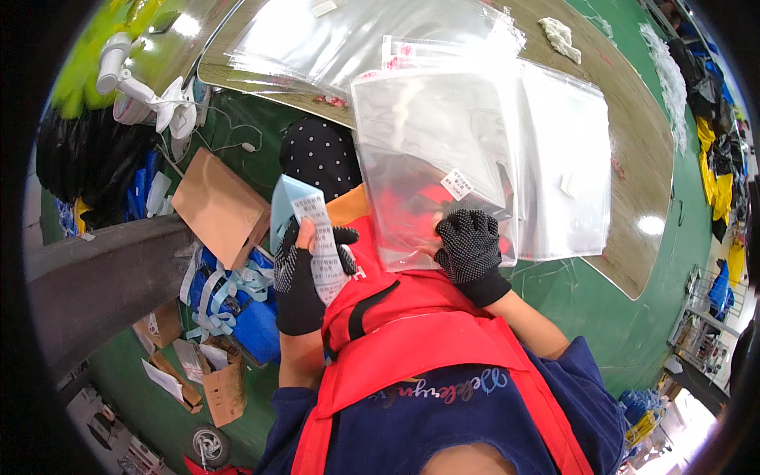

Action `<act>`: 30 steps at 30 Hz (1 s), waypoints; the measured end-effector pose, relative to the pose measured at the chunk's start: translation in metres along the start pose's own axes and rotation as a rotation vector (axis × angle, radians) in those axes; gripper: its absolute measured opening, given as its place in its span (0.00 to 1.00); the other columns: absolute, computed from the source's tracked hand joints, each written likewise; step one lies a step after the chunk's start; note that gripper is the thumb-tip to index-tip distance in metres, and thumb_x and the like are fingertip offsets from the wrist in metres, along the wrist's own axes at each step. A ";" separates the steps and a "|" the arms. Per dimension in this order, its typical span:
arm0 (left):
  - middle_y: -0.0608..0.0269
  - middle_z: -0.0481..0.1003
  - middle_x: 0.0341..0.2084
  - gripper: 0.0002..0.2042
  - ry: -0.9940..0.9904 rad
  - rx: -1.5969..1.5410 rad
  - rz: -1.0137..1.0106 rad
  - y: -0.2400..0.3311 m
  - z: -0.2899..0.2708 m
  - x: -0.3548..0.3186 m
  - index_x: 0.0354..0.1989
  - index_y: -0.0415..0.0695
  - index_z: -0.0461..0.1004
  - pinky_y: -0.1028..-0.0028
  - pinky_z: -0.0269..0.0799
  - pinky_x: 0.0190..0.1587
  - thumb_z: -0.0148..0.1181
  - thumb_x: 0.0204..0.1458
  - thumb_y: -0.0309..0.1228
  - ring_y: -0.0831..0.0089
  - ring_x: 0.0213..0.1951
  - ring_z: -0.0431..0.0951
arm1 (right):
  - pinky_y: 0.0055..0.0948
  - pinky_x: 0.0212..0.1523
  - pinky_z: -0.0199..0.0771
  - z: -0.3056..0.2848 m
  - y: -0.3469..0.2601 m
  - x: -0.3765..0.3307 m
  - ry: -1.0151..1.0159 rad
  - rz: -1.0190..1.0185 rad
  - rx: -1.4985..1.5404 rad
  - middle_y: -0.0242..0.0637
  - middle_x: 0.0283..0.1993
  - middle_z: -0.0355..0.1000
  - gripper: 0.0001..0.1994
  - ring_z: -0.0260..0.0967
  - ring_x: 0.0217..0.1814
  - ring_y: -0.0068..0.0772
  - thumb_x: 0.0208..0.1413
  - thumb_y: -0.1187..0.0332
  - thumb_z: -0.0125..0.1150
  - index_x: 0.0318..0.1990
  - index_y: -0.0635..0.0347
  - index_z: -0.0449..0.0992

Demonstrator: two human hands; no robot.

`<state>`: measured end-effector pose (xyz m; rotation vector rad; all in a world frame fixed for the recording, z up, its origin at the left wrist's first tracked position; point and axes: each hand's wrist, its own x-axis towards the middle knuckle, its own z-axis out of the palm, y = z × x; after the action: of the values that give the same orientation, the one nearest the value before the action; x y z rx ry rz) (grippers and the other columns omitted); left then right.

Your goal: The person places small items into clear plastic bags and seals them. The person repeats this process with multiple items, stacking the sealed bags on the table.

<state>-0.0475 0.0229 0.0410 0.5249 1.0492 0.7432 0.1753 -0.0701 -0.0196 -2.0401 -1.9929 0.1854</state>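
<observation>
My left hand [305, 265], in a black dotted glove with bare fingertips, is closed on a strip of white printed labels [318, 245] with pale blue backing. The strip hangs down in front of my red apron [412, 317]. My right hand [472, 252], gloved alike, is curled at the near edge of a clear plastic bag [427, 119], its thumb and fingers pinching that edge. A small white label [457, 184] sits on this bag, just beyond my right fingers. More clear bags [562, 158] lie stacked to the right, one bearing a label too.
The bags rest on a wood-patterned table [633, 198]. A white cloth [560, 39] lies at its far right. Left of me are a white desk fan [119, 75], a cardboard box [220, 202], a dark beam [111, 285] and a blue bag with pale straps [253, 317].
</observation>
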 end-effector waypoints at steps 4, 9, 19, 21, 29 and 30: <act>0.54 0.76 0.30 0.15 0.083 -0.120 0.038 -0.017 -0.001 0.011 0.44 0.39 0.68 0.76 0.75 0.32 0.45 0.58 0.38 0.69 0.29 0.78 | 0.40 0.38 0.59 -0.009 0.000 0.002 0.023 0.022 0.086 0.34 0.30 0.66 0.09 0.63 0.37 0.41 0.43 0.62 0.63 0.30 0.53 0.73; 0.54 0.74 0.42 0.18 -0.193 -0.150 -0.075 -0.046 0.014 0.015 0.52 0.37 0.63 0.73 0.72 0.44 0.45 0.58 0.37 0.71 0.41 0.76 | 0.26 0.28 0.65 -0.020 0.011 -0.013 0.184 0.232 0.638 0.32 0.28 0.69 0.05 0.65 0.27 0.27 0.52 0.67 0.58 0.31 0.57 0.73; 0.54 0.76 0.36 0.15 -0.248 0.476 0.055 -0.039 0.041 0.000 0.45 0.33 0.69 0.75 0.70 0.43 0.46 0.59 0.34 0.72 0.39 0.76 | 0.34 0.50 0.65 -0.070 0.042 -0.038 1.014 0.332 -0.032 0.44 0.48 0.65 0.19 0.64 0.47 0.37 0.53 0.68 0.53 0.52 0.65 0.63; 0.58 0.77 0.31 0.15 -0.232 0.480 0.144 -0.043 0.046 -0.002 0.40 0.35 0.73 0.78 0.68 0.33 0.49 0.58 0.36 0.78 0.30 0.74 | 0.32 0.46 0.67 -0.065 -0.004 -0.012 0.492 0.190 0.441 0.41 0.43 0.70 0.26 0.68 0.42 0.35 0.47 0.65 0.63 0.53 0.63 0.64; 0.46 0.76 0.28 0.15 -0.212 0.809 0.253 -0.037 0.018 -0.014 0.39 0.32 0.72 0.72 0.71 0.34 0.57 0.52 0.34 0.65 0.31 0.78 | 0.27 0.32 0.69 -0.048 -0.037 0.034 0.134 0.083 0.824 0.35 0.27 0.67 0.13 0.68 0.31 0.30 0.42 0.67 0.69 0.38 0.56 0.78; 0.49 0.77 0.29 0.15 -0.217 0.871 0.232 -0.035 0.018 -0.014 0.39 0.34 0.73 0.72 0.71 0.35 0.56 0.52 0.35 0.66 0.32 0.78 | 0.28 0.31 0.68 -0.051 -0.036 0.035 0.114 0.005 0.740 0.36 0.27 0.67 0.12 0.67 0.31 0.31 0.41 0.67 0.69 0.36 0.56 0.78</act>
<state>-0.0248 -0.0118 0.0321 1.4596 1.0874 0.3805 0.1564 -0.0409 0.0427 -1.5300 -1.5243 0.6757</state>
